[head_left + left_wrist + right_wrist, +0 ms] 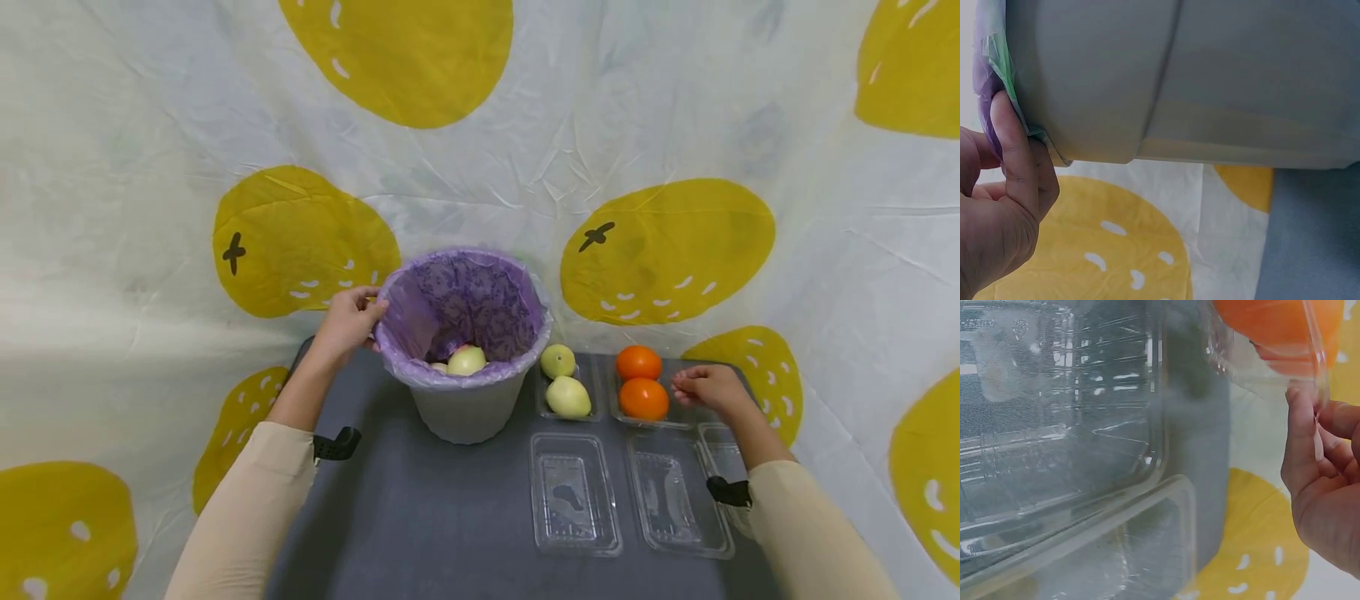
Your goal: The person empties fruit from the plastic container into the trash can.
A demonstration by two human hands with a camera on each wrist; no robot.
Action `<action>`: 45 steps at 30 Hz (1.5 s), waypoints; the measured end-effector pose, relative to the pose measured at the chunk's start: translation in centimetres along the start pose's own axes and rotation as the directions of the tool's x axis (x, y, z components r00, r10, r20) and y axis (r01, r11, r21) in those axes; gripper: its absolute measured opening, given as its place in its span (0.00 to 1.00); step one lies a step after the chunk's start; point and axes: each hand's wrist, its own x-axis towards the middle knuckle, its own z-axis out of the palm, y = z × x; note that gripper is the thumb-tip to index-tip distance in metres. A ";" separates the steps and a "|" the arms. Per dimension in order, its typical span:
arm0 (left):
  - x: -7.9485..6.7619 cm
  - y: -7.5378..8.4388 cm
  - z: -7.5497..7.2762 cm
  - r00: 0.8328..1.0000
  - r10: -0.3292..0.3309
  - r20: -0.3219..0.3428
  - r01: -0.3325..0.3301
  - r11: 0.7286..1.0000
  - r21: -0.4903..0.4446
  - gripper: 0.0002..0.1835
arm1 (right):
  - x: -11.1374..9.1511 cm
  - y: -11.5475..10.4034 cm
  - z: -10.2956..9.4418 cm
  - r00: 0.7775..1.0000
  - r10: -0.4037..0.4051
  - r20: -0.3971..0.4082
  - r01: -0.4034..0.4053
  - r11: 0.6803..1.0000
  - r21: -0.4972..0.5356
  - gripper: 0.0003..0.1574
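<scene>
My left hand (349, 323) grips the rim of a grey-white bin (468, 408), thumb on the purple bag (487, 308) that lines it and fingers outside. Pale yellow-green round fruit (467, 360) lies inside the bin, beside something purplish that is partly hidden. On the right, my right hand (708, 387) pinches the edge of a clear plastic tray (1272, 381). Two smooth orange fruits (643, 399) sit in that tray, one behind the other. In the right wrist view the fingertips (1300, 403) press the tray's rim, and the orange fruit (1279, 325) shows through the plastic.
Between bin and orange fruits, another clear tray (592, 410) holds two pale green fruits (567, 397). Nearer on the dark grey table (420, 517) lie clear trays (573, 500), one (678, 500) beside the right forearm. A lemon-patterned cloth (480, 167) hangs behind.
</scene>
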 end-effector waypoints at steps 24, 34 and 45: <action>-0.4 -0.2 -0.2 1.000 0.002 -0.011 -0.002 1.000 0.006 0.25 | -3.0 -5.6 0.8 0.987 -0.142 0.077 0.124 0.972 0.198 0.24; 0.0 -0.1 0.2 1.000 0.015 -0.003 -0.015 1.000 -0.016 0.25 | -3.8 -10.0 -0.9 0.978 -0.189 0.093 0.176 0.976 0.131 0.24; 0.1 -0.2 0.2 1.000 0.013 -0.004 -0.014 1.000 -0.023 0.25 | -4.3 -15.0 -1.4 0.982 -0.166 0.088 0.157 0.983 0.101 0.30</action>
